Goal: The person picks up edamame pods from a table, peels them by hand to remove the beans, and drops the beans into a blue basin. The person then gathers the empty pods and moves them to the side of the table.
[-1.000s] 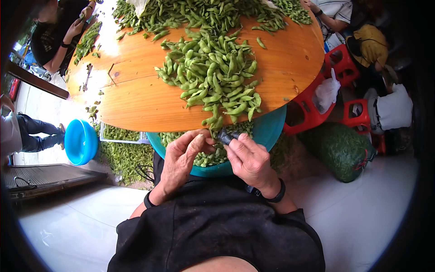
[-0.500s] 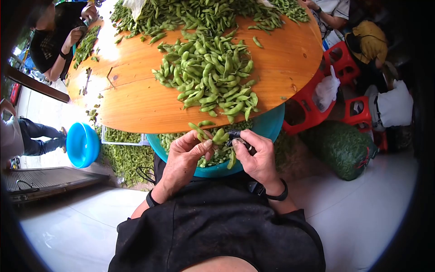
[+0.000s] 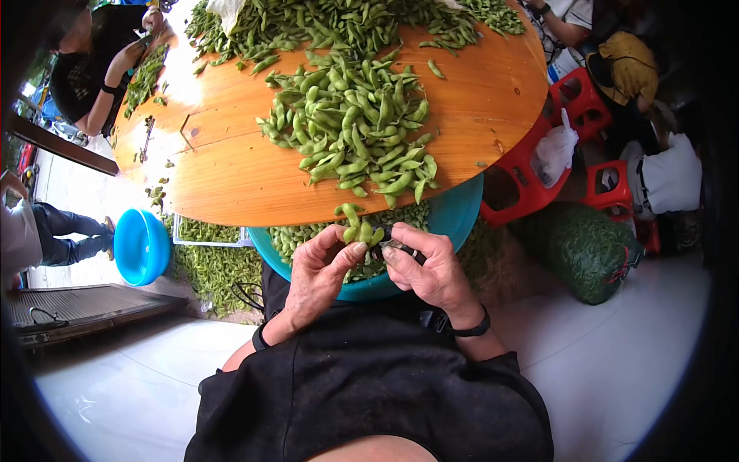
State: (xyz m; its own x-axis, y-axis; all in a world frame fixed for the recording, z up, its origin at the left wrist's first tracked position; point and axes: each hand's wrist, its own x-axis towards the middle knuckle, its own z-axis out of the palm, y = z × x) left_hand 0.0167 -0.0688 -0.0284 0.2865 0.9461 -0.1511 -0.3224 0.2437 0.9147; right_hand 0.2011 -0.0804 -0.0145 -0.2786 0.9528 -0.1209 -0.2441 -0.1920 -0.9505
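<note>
The left hand (image 3: 319, 273) now holds a small bunch of pods (image 3: 356, 225) up at the near edge of the tabletop (image 3: 231, 185), where a second ago its fingers were pinched tight against the right hand (image 3: 431, 266). The single pod that was dropping from the right hand's cutter (image 3: 396, 245) toward the basin (image 3: 458, 215) half a second ago is gone.

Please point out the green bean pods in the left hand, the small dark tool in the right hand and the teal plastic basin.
green bean pods (image 3: 354, 230): head view, middle of the pods.
small dark tool (image 3: 397, 246): head view, its middle.
teal plastic basin (image 3: 462, 215): head view, right wall.
</note>
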